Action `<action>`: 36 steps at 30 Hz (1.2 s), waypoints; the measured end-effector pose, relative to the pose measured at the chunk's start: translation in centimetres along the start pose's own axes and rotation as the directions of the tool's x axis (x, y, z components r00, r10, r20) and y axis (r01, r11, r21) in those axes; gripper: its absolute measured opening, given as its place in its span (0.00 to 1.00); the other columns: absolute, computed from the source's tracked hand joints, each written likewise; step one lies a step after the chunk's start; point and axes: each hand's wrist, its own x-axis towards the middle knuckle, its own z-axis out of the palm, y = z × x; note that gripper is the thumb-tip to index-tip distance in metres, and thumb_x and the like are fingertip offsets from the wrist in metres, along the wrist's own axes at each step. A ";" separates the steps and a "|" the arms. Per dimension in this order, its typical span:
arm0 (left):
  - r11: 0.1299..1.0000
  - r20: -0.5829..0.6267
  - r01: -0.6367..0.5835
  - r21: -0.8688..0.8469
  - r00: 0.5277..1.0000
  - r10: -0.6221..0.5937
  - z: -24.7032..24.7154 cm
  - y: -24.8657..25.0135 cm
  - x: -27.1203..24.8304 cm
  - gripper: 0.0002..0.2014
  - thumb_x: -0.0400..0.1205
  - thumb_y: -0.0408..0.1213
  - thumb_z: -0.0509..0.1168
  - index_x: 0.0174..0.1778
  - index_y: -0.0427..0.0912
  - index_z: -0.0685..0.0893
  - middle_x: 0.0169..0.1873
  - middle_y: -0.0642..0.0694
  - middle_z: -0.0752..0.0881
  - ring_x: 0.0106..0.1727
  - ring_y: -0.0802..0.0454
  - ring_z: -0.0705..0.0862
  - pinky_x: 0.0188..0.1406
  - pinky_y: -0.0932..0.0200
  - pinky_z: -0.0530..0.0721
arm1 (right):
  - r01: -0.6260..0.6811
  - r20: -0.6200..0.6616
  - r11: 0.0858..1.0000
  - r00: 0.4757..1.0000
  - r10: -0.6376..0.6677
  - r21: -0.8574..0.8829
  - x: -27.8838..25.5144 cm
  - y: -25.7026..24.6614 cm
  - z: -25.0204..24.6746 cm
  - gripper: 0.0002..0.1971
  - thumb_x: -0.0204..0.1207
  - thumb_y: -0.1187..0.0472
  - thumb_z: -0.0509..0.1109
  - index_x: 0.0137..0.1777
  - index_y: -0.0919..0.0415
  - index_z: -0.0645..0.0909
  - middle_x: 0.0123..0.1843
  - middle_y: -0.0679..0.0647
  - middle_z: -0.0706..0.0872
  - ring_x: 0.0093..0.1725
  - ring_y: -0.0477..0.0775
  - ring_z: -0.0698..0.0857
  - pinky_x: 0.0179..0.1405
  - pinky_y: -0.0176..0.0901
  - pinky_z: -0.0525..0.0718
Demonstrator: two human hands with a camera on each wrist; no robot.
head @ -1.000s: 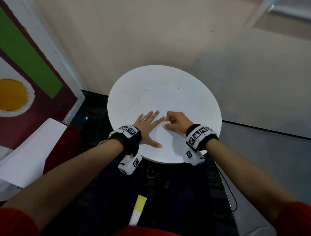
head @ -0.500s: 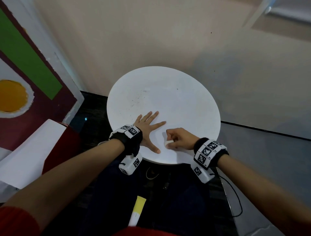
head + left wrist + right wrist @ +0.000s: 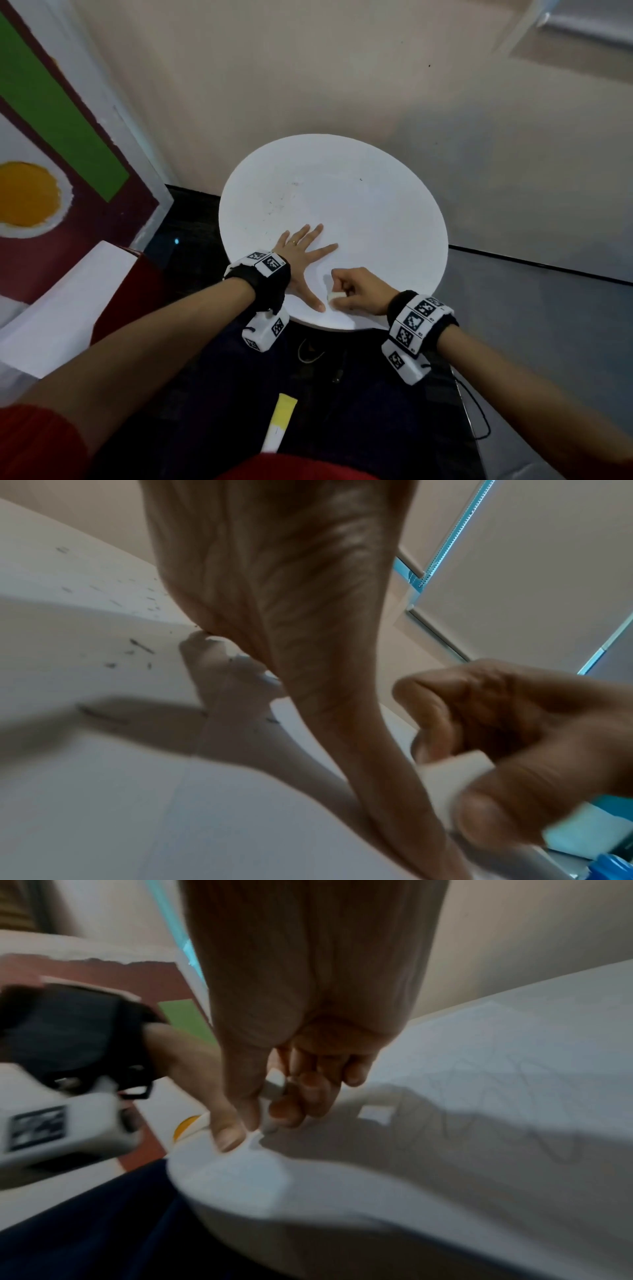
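Observation:
A round white table (image 3: 376, 192) stands in front of me. My left hand (image 3: 308, 260) lies flat on its near part with the fingers spread, wearing a ring. Just right of the left thumb, my right hand (image 3: 346, 291) pinches a small white eraser (image 3: 335, 295) between thumb and curled fingers, and the eraser touches the tabletop close to the near edge. In the left wrist view the eraser (image 3: 455, 775) shows white in the blurred right hand (image 3: 514, 723). The right wrist view shows the eraser (image 3: 274, 1088) mostly hidden by the fingertips (image 3: 287, 1112).
Dark specks and faint pencil marks (image 3: 281, 202) dot the table's left part. A painted board (image 3: 51, 137) leans at the left, with a white and red box (image 3: 68, 308) below it. A yellow and white object (image 3: 279, 428) lies on my lap. A thin cable (image 3: 476, 411) hangs at the right.
My right hand has drawn the eraser back across the table, from beside the left index fingertip to beside the left thumb near the front edge. The left hand has stayed flat.

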 end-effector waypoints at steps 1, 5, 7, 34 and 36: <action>1.000 0.003 0.000 0.002 1.000 0.000 -0.1 0.0 0.0 0.67 0.55 0.78 0.70 0.81 0.66 0.33 0.80 0.50 0.23 0.81 0.46 0.25 0.80 0.35 0.33 | 0.009 0.044 1.000 0.999 -0.008 -0.006 -0.2 -0.2 0.1 0.14 0.69 0.68 0.74 0.34 0.57 0.70 0.29 0.54 0.77 0.29 0.49 0.73 0.32 0.42 0.73; 0.999 0.015 -0.026 0.019 1.000 0.025 -0.3 0.0 -0.2 0.69 0.55 0.76 0.72 0.82 0.64 0.32 0.79 0.49 0.22 0.81 0.45 0.24 0.80 0.34 0.32 | -0.041 -0.151 0.999 0.988 0.039 -0.011 0.9 0.1 -1.0 0.11 0.69 0.68 0.74 0.35 0.59 0.73 0.29 0.55 0.77 0.29 0.50 0.72 0.34 0.44 0.73; 0.999 0.016 -0.036 0.034 0.999 0.036 -0.1 -0.3 -0.2 0.71 0.54 0.77 0.72 0.82 0.63 0.31 0.79 0.50 0.22 0.81 0.45 0.24 0.79 0.35 0.31 | -0.038 -0.183 0.999 0.983 0.033 -0.028 0.6 0.5 -0.3 0.13 0.70 0.66 0.74 0.34 0.56 0.71 0.30 0.54 0.77 0.29 0.50 0.73 0.34 0.44 0.73; 0.999 -0.021 -0.042 0.028 0.999 0.043 0.4 -0.5 0.0 0.71 0.52 0.78 0.71 0.82 0.64 0.32 0.80 0.50 0.23 0.81 0.45 0.25 0.78 0.37 0.30 | -0.030 -0.077 0.992 0.997 0.021 -0.123 0.6 0.1 -1.6 0.15 0.68 0.67 0.73 0.32 0.53 0.70 0.29 0.50 0.76 0.29 0.48 0.72 0.35 0.44 0.73; 0.999 -0.015 -0.039 0.033 0.999 0.039 0.4 -0.6 0.1 0.71 0.52 0.78 0.72 0.81 0.64 0.31 0.79 0.51 0.22 0.81 0.46 0.24 0.79 0.36 0.30 | -0.004 0.122 0.996 0.992 0.015 -0.093 -0.5 0.0 -1.0 0.16 0.70 0.68 0.75 0.32 0.53 0.70 0.31 0.53 0.78 0.30 0.46 0.73 0.34 0.37 0.72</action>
